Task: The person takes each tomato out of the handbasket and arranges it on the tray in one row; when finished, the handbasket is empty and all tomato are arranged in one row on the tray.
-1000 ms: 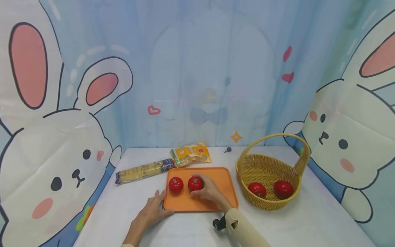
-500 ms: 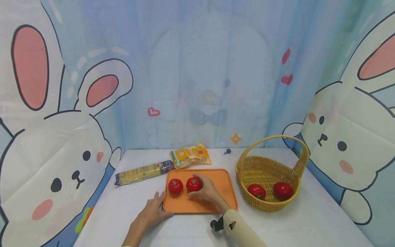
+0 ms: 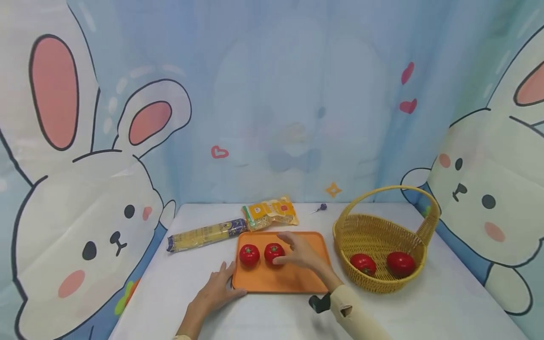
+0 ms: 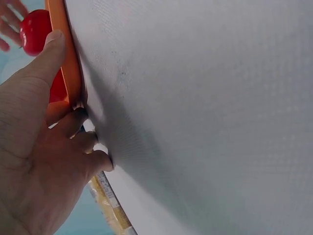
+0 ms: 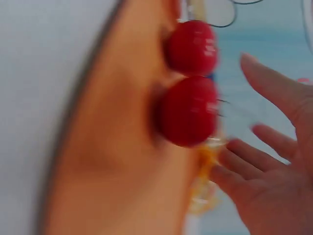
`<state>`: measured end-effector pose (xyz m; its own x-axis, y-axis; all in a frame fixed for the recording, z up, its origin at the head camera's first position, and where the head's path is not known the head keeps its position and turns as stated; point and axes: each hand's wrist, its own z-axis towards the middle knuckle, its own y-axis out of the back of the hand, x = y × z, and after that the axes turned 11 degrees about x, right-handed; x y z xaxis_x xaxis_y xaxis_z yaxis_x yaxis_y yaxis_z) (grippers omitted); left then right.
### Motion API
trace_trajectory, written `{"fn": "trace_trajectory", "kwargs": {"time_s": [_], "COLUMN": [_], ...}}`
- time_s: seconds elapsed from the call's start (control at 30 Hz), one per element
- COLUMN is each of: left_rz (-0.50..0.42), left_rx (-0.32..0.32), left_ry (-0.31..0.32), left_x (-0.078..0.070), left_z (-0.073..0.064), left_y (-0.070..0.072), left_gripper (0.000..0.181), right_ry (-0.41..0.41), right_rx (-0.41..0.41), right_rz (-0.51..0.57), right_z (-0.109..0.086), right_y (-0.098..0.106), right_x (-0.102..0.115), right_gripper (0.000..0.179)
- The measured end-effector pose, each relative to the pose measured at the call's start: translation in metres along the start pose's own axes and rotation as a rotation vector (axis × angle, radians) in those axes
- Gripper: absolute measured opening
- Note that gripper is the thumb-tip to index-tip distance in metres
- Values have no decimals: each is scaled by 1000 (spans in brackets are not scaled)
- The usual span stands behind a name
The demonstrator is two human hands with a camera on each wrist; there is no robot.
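Two red tomatoes stand side by side on an orange tray (image 3: 282, 281): the left tomato (image 3: 249, 255) and the right tomato (image 3: 273, 252). My left hand (image 3: 216, 289) holds the tray's near left corner, thumb along the front edge and fingers by the left side. In the left wrist view the thumb (image 4: 53, 51) lies against the orange rim. My right hand (image 3: 302, 252) hovers just right of the right tomato with fingers spread. A gap shows between that hand (image 5: 274, 181) and the tomatoes in the blurred right wrist view.
A yellow wicker basket (image 3: 359, 226) with a tall handle stands right of the tray, holding two more red tomatoes (image 3: 401, 264). Behind the tray lie a long noodle pack (image 3: 208, 234) and a yellow food bag (image 3: 272, 213). A small dark-headed item (image 3: 323, 207) lies farther back.
My right hand has let go of the right tomato, opened its fingers and drawn back a little to the right. The left hand stays at the tray corner. The head view has shifted slightly.
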<state>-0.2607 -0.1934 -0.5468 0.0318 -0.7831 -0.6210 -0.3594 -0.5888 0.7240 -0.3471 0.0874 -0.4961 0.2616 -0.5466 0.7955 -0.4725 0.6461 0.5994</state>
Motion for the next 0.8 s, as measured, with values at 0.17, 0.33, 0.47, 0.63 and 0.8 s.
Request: {"fn": "trace_trajectory", "kwargs": {"time_s": [0.17,0.33,0.47,0.63,0.8], "left_rz": [6,3,-3,2,-1], "left_rx": [1,8,12,18,22], "left_ry": [-18,6,15,36,40], "left_x": [-6,-7,-8,-8,-8], "left_z": [2,0,1,1,0], "left_y": [-2,-1,-1,-1,-3], "left_gripper": [97,98,98,97,98], "right_ry": [120,216,214,151,39], "right_rx": [274,530,603,509,389], "right_rz": [-116,32,144,149,119], "right_z": [-38,-73,-102,-129,-133], "right_y": [57,104,138,169,179], "right_x": [27,26,4,-38,-76], "right_gripper": [47,35,35,25,28]}}
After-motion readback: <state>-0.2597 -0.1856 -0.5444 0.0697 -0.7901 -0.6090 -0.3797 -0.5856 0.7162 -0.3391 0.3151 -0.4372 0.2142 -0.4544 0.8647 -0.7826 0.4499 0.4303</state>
